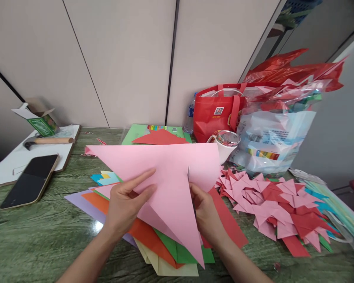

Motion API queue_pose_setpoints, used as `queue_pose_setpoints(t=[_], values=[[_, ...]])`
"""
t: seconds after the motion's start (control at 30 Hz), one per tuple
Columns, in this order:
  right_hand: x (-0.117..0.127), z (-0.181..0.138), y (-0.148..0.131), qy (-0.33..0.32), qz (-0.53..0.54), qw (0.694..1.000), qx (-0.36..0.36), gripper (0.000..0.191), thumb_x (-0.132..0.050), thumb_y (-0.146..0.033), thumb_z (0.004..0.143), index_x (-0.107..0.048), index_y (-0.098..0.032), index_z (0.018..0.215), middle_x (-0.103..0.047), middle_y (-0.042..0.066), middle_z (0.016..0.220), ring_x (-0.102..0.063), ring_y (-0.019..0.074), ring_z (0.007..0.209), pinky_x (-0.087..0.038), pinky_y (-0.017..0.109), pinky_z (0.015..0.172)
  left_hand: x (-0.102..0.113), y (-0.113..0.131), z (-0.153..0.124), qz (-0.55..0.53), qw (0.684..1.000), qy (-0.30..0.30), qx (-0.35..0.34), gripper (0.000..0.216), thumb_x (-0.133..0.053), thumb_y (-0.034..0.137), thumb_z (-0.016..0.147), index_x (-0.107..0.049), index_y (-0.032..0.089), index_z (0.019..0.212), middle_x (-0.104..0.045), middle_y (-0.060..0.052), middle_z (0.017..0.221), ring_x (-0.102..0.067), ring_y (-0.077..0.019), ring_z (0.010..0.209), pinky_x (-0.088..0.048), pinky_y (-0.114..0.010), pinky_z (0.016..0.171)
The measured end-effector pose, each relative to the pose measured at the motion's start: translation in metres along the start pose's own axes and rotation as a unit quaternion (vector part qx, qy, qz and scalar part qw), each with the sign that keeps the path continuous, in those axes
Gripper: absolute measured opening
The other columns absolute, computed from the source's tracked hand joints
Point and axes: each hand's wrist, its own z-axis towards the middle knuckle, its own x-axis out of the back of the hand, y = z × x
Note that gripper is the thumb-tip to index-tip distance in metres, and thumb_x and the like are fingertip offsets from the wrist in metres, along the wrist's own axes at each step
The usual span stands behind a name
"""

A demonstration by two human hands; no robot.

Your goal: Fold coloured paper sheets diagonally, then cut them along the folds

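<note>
A large sheet of pink paper [171,165] is held up in front of me, with a slit running down its right part. My left hand [125,202] is closed on the sheet's left-middle part, thumb and a finger on its near face. My right hand [205,208] is closed at the slit around a thin metal blade [188,173], whose tip pokes up through the paper. The rest of that tool is mostly hidden, so I cannot tell whether it is a knife or scissors. Beneath lie orange paper [153,237], green paper [183,249] and other coloured sheets.
Folded pink and red paper pieces [265,204] are heaped at right. Behind stand a lidded mug [224,147], a red bag [214,114] and a plastic bag [274,137]. At left lie a phone [32,179], a wooden-handled hook tool [51,140] and a small box [41,124].
</note>
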Motion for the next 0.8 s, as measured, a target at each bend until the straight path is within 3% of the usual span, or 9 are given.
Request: queue_pose_setpoints(t=[0.13,0.4,0.53,0.63,0.8], values=[[-0.003,-0.001,0.007,-0.013,0.017,1.000,0.002,0.024,-0.074,-0.014,0.063,-0.062,-0.019,0.083,-0.072,0.003,0.088,-0.065,0.0170,0.078,-0.051,0.024,0.069,0.000,-0.009,-0.009,-0.007,0.999,0.047,0.007,0.042,-0.078,0.034,0.062,-0.072,0.022,0.101,-0.072,-0.005,0.103,-0.069,-0.0225,0.085,-0.058,-0.025,0.066],[-0.003,0.001,0.016,-0.023,0.016,1.000,0.001,0.031,-0.073,-0.010,0.062,-0.066,-0.019,0.091,-0.070,0.002,0.085,-0.065,0.0162,0.079,-0.050,0.023,0.068,0.003,-0.013,-0.012,-0.007,0.999,0.044,0.017,0.042,-0.078,0.030,0.063,-0.071,0.026,0.104,-0.074,-0.002,0.097,-0.064,-0.0127,0.068,-0.052,-0.015,0.055],[-0.003,0.001,0.018,-0.033,0.005,0.999,0.004,0.028,-0.066,-0.006,0.063,-0.065,-0.018,0.088,-0.069,0.001,0.082,-0.063,0.0157,0.079,-0.049,0.024,0.069,0.009,-0.013,-0.013,0.013,0.998,0.053,0.028,0.044,-0.078,0.030,0.062,-0.071,0.026,0.105,-0.072,0.002,0.071,-0.049,-0.0062,0.046,-0.044,-0.014,0.042],[-0.004,0.001,0.020,-0.041,-0.004,0.999,0.001,0.027,-0.064,-0.005,0.063,-0.064,-0.018,0.087,-0.070,0.001,0.083,-0.063,0.0157,0.079,-0.048,0.024,0.069,0.012,-0.013,-0.013,0.021,0.997,0.065,0.039,0.047,-0.079,0.032,0.060,-0.071,0.025,0.106,-0.065,0.004,0.058,-0.039,-0.0053,0.040,-0.039,-0.016,0.036],[-0.005,0.001,0.022,-0.037,0.003,0.999,-0.006,0.024,-0.065,-0.006,0.062,-0.062,-0.019,0.082,-0.070,0.001,0.081,-0.062,0.0144,0.075,-0.047,0.022,0.065,0.011,-0.009,-0.012,0.022,0.997,0.059,0.042,0.045,-0.078,0.034,0.060,-0.072,0.023,0.103,-0.070,0.000,0.071,-0.044,-0.0069,0.044,-0.042,-0.017,0.039]])
